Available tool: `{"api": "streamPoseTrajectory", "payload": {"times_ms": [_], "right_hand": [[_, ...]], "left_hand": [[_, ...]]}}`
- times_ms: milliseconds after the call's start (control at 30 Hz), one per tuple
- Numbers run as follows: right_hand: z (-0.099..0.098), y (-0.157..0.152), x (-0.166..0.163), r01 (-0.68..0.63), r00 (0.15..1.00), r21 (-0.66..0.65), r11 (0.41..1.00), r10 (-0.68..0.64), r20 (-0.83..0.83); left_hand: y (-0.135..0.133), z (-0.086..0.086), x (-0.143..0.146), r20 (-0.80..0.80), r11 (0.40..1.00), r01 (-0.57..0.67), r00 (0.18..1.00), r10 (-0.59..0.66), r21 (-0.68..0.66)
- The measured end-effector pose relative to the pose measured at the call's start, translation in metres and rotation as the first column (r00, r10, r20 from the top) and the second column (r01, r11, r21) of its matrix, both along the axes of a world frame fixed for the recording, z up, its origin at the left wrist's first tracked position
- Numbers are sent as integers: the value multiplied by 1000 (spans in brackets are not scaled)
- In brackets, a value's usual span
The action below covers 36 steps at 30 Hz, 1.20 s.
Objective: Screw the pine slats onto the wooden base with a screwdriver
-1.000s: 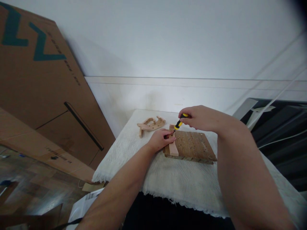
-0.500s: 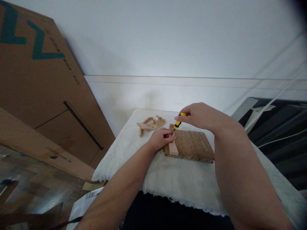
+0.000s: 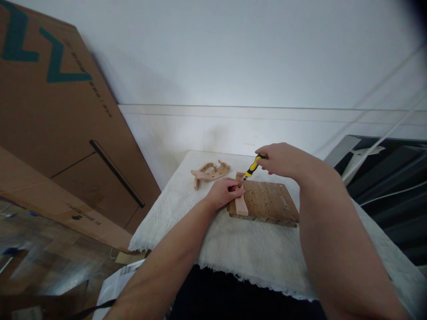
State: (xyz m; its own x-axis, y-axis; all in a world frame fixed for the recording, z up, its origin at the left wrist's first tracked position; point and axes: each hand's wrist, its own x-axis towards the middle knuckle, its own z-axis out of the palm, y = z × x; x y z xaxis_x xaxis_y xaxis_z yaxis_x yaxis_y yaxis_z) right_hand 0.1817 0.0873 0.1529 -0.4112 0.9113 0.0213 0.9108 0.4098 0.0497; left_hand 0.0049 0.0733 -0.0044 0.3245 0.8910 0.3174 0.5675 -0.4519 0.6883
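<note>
My right hand [image 3: 278, 162] is closed round the yellow and black handle of a screwdriver [image 3: 252, 168], which slants down to the left. Its tip meets a pale wooden piece [image 3: 241, 206] close to my left fingertips; any screw there is too small to make out. My left hand [image 3: 224, 192] grips that pale piece from the left, thumb and fingers pressing on it. The piece lies along the left edge of a brown wooden board [image 3: 270, 200] dotted with small holes. Behind my left hand lies a curved wooden part [image 3: 213, 171] with holes.
A whitish fringed cloth [image 3: 173, 222] covers the table. A large cardboard box [image 3: 66, 133] stands at the left, and a white wall [image 3: 233, 62] rises behind. Dark folded material with a metal bracket [image 3: 367, 151] is at the right.
My right hand has shifted slightly right, and the screwdriver now leans lower with more of its handle showing. My left hand, the board and the wooden pieces keep their places.
</note>
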Motion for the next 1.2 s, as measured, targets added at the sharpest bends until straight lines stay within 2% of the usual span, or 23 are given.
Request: {"api": "streamPoseTrajectory", "payload": {"times_ms": [133,200,367,467,567,667,800,967,1200], "right_hand": [[2,2,8,119,982,-240,964,-150,-113],[1,4,11,121,978,-274,954,-163,-134],[-3,6,10,47,989,-202,978,-74,-130],[-3,6,10,10,988,-235,972,-45,-145],[-2,5,10,35,972,-285,958,-99,-212],[0,3,8,74,944,-272,959,-155,-290],[2,0,6,68,945,-251,966,-143,-293],[3,0,13,-15,950,-301,954,-80,-302],[8,0,12,137,971,-209,968,-173,-166]], "left_hand": [[-1,2,0,-11,1000,18,1000,-18,13],[-1,1,0,-7,1000,18,1000,-18,9],[-1,0,-1,-3,1000,2,1000,-2,-5],[0,-1,-1,-21,1000,3,1000,-3,12],[-1,-1,-1,-38,999,13,999,-11,31],[-1,-1,-1,-14,999,26,1000,-26,20],[-2,2,-1,4,999,46,999,-46,7],[-1,2,-1,-23,999,43,999,-44,-6],[0,0,0,-10,1000,29,1000,-29,3]]}}
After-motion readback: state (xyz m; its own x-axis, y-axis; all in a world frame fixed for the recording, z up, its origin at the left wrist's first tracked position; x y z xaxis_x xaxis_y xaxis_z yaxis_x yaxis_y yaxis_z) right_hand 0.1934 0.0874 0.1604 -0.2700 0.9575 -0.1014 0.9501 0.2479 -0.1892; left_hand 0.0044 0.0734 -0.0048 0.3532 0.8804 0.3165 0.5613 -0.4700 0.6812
